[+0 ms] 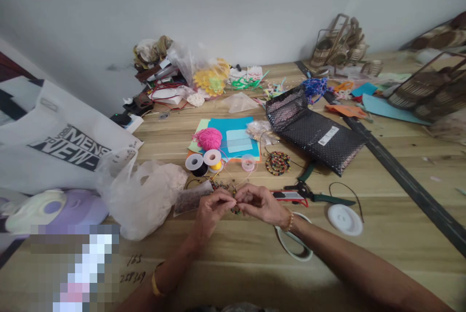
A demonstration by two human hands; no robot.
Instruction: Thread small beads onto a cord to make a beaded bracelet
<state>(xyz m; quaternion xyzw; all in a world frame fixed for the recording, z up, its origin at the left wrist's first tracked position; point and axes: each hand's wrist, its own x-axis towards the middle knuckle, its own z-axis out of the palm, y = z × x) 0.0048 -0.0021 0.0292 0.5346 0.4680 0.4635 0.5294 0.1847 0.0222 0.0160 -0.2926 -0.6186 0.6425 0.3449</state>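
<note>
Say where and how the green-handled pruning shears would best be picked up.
Probably by the rightward green handle, from above on the right, over the dark cord curving past its tip. The pruning shears lie flat with handles spread, and the cutting end points left toward the right hand, so that handle seems safest.

Bead strand (236, 210): small multi-col. beads, mostly dark w/ some green + orange-ish. Held at pinched fingertips of L hand (215, 205) and R hand (262, 204), tips v. close together. Beaded part shows just below the fingertips, low over the surface (204, 273); can't tell if touching. More beads visible btwn hands just above, unclear if same strand. Fingers hide the rest, so ends + full length n/a.
</note>
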